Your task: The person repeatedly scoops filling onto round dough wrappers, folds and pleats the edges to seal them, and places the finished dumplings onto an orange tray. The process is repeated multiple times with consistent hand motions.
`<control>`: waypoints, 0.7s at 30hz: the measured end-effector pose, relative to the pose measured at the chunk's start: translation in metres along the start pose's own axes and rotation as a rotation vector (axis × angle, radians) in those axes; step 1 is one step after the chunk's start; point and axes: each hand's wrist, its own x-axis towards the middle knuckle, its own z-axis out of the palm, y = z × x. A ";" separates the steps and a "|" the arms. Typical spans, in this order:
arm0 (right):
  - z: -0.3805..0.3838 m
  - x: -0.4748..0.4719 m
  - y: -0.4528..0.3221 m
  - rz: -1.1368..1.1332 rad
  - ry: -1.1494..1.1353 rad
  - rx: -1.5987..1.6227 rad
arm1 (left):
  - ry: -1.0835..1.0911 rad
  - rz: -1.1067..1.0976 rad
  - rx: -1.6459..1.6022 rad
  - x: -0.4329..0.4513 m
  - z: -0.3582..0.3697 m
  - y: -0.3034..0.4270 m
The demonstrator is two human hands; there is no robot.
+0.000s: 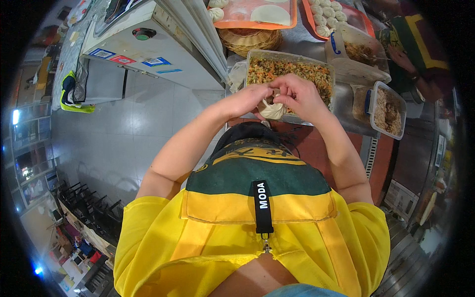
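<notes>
A pleated dough bun (272, 110), its top partly open with dark filling visible, is held between my two hands. My left hand (249, 99) cups the bun from the left, its fingers partly hidden. On the other side, my right hand (302, 94) pinches the dough's upper edge between thumb and fingers. Both hands are over the near part of a clear plastic tub (289, 55). Chopped vegetable filling (300, 70), with orange and green bits, lies in that tub.
Past the tub, a wicker basket (252, 40) sits under an orange-rimmed tray (256, 24) with dough rounds and buns. Another tray (365, 23) holds several buns. Two filling tubs (380, 74) (402, 128) stand rightward. A co-worker's arm (404, 61) is at right; a white cabinet (148, 48) at left.
</notes>
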 end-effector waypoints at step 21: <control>0.011 -0.006 -0.011 -0.164 0.167 -0.065 | 0.234 0.179 -0.212 0.003 0.012 -0.026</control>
